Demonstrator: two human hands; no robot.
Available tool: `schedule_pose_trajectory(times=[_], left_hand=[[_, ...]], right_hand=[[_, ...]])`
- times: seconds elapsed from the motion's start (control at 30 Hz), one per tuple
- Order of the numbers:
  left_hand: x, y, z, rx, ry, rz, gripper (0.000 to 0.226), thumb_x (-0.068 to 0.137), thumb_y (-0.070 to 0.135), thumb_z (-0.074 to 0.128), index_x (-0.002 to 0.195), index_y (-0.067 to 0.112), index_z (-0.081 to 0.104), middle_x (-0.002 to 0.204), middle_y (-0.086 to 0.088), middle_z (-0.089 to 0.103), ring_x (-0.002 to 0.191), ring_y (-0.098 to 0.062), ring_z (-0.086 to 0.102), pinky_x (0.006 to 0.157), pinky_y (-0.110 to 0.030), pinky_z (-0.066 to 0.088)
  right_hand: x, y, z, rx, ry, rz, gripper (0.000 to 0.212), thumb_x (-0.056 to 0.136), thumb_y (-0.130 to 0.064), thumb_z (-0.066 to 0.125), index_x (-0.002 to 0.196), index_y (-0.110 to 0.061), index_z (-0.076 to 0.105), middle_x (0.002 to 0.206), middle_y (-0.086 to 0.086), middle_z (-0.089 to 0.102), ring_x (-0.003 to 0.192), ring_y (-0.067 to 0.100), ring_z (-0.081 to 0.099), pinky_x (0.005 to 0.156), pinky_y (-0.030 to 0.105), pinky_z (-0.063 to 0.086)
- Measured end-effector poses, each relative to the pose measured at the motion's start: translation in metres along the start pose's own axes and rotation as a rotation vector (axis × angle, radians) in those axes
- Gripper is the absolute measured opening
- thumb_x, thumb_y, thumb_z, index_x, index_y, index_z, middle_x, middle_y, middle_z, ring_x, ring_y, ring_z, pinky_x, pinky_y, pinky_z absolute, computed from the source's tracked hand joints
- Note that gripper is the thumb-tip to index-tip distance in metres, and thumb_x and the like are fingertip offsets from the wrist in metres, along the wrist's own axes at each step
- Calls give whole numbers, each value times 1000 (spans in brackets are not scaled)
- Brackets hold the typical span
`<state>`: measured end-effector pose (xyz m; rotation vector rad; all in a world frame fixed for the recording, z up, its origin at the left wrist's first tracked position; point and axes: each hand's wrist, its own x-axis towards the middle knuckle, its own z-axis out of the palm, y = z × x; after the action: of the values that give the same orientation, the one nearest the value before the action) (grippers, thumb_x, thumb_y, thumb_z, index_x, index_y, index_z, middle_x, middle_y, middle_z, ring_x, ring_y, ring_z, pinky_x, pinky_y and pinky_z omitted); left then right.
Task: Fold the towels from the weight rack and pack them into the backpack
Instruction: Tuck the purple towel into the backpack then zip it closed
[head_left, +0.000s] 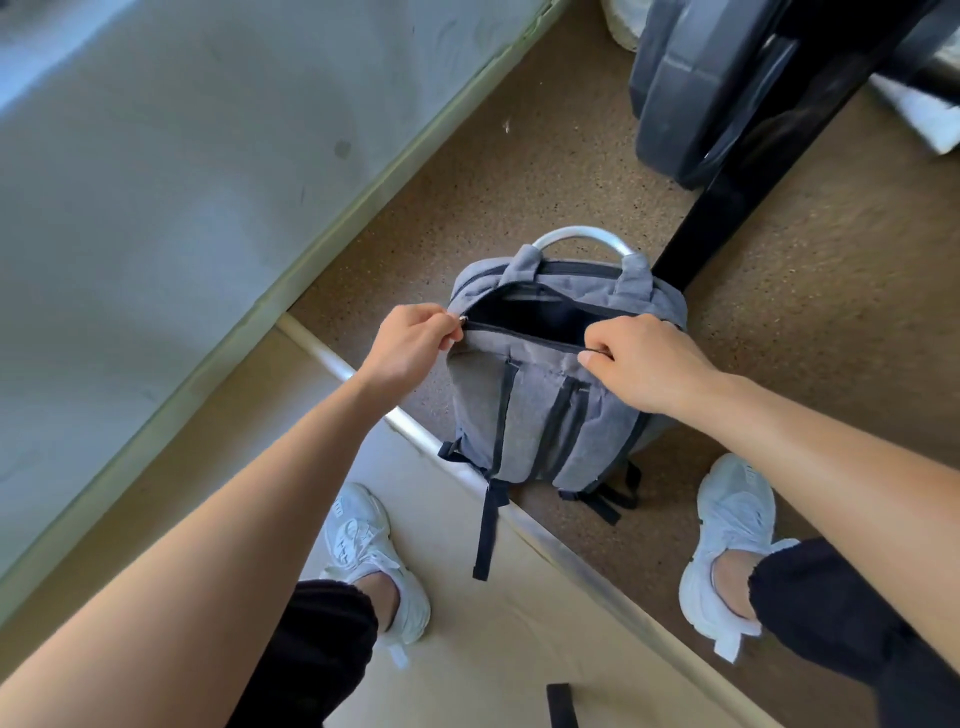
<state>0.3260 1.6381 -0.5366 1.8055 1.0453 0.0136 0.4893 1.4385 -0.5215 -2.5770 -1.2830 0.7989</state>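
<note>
A grey backpack (540, 405) with black straps stands on the brown floor against a black rack post (727, 208). Its top compartment gapes, dark inside. My left hand (410, 345) pinches the metal zipper pull at the left end of the opening. My right hand (644, 358) grips the zipper edge at the right end. A white towel (924, 114) shows at the upper right behind the rack, and a bit of another white towel (618, 23) at the top edge.
Black weight plates (696, 93) hang on the rack above the backpack. A pale wall (156, 182) runs along the left. A metal strip (415, 431) divides the brown floor from a beige mat. My white shoes (374, 556) stand either side.
</note>
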Motion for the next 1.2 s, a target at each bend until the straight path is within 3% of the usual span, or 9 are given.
schedule_pose_trajectory(times=[0.23, 0.33, 0.47, 0.63, 0.7, 0.8, 0.97, 1.1, 1.2], left_hand=[[-23, 23, -5, 331, -125, 35, 25, 90, 20, 56, 73, 12, 73, 73, -4, 66, 63, -16, 51, 62, -31, 42], [-29, 23, -7, 396, -138, 39, 26, 90, 23, 58, 70, 16, 74, 80, -12, 72, 63, -18, 53, 62, -34, 43], [-33, 20, -13, 500, -134, 127, 35, 80, 39, 54, 70, 13, 73, 74, -14, 71, 73, -29, 64, 68, -44, 53], [-38, -5, -20, 581, 67, 321, 47, 86, 31, 66, 49, 9, 46, 46, -8, 35, 51, -23, 25, 49, -34, 29], [-38, -12, -25, 532, 75, 349, 45, 83, 36, 68, 49, 12, 52, 45, -3, 41, 50, -22, 29, 50, -32, 32], [-38, -18, -35, 473, -20, 316, 26, 73, 45, 66, 70, 21, 75, 64, 8, 68, 60, -13, 57, 63, -31, 50], [-39, -32, -35, 665, -88, 275, 38, 73, 47, 75, 108, 31, 71, 102, 14, 72, 90, -15, 67, 80, -38, 57], [-34, -45, -13, 795, -50, 314, 28, 86, 43, 73, 102, 21, 65, 97, 0, 70, 91, -29, 65, 73, -40, 53], [-31, -47, -7, 812, -40, 344, 21, 92, 38, 69, 96, 19, 61, 93, -4, 67, 89, -34, 63, 68, -40, 49]], right_hand=[[-3, -37, 11, 279, -20, -184, 10, 92, -29, 69, 85, -24, 62, 71, -8, 64, 71, 11, 60, 68, 35, 49], [-6, -63, 15, 283, 24, -276, 26, 87, -34, 73, 108, -24, 61, 89, -7, 66, 84, 16, 62, 75, 36, 49], [1, -93, 19, 202, 129, -358, 29, 90, -30, 68, 116, -23, 58, 92, -3, 64, 94, 28, 64, 73, 37, 48], [19, -108, 30, 232, 76, -263, 14, 87, -18, 67, 99, -24, 73, 78, -7, 61, 91, 28, 64, 75, 36, 50], [23, -109, 33, 218, 72, -274, 9, 87, -18, 69, 93, -23, 74, 74, -7, 60, 85, 25, 63, 73, 33, 48], [27, -109, 34, 214, 90, -288, 4, 87, -20, 72, 90, -23, 73, 74, -8, 60, 80, 19, 59, 72, 27, 40], [31, -104, 34, 259, 105, -294, 10, 85, -13, 71, 81, -23, 70, 74, -11, 64, 83, 20, 64, 79, 39, 54], [31, -99, 28, 299, 60, -284, 13, 87, -10, 67, 86, -20, 76, 68, -23, 57, 65, -3, 53, 66, 17, 41], [30, -93, 27, 280, 45, -272, 14, 89, -10, 64, 85, -21, 73, 65, -17, 57, 63, -2, 51, 65, 24, 36]])
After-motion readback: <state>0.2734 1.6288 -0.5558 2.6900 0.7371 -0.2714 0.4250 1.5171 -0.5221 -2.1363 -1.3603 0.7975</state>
